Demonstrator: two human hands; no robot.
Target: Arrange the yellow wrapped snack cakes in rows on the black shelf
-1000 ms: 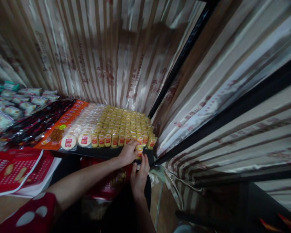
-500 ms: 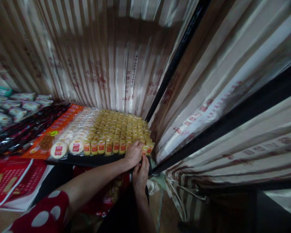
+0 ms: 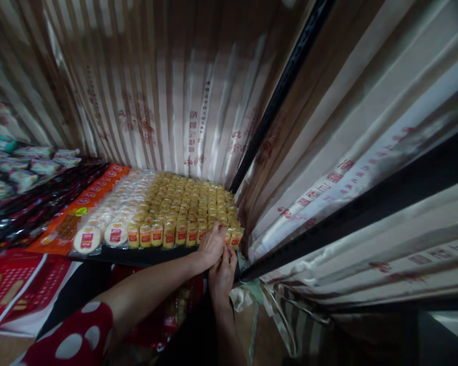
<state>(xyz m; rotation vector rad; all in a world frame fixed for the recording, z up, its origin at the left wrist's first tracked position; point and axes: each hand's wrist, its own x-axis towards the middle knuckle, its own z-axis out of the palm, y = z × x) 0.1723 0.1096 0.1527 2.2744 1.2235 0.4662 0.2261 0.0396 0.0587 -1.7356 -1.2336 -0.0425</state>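
Small yellow snack packets [image 3: 181, 231] with red labels stand in dense rows on a dark shelf edge [image 3: 148, 255]. At the right end of their front row, my left hand [image 3: 212, 246] is closed, its fingers bent over a packet and hiding part of it. Just below and touching it, my right hand [image 3: 223, 269] has its fingers pinched together at the foot of that same spot; what sits between its fingertips is hidden. One last packet [image 3: 235, 237] shows right of my fingers.
Round white wafers [image 3: 87, 240] in clear wrap, an orange packet [image 3: 66, 223], dark wrapped sticks [image 3: 30, 203] and white packets [image 3: 23, 178] line the shelf leftward. A red bag [image 3: 19, 284] hangs below. Pleated curtain [image 3: 156, 76] and black poles [image 3: 282, 91] enclose the back and right.
The view has shifted slightly, so the packets' near row sits a little lower and further left. Both hands stay together at the right end of the front row.
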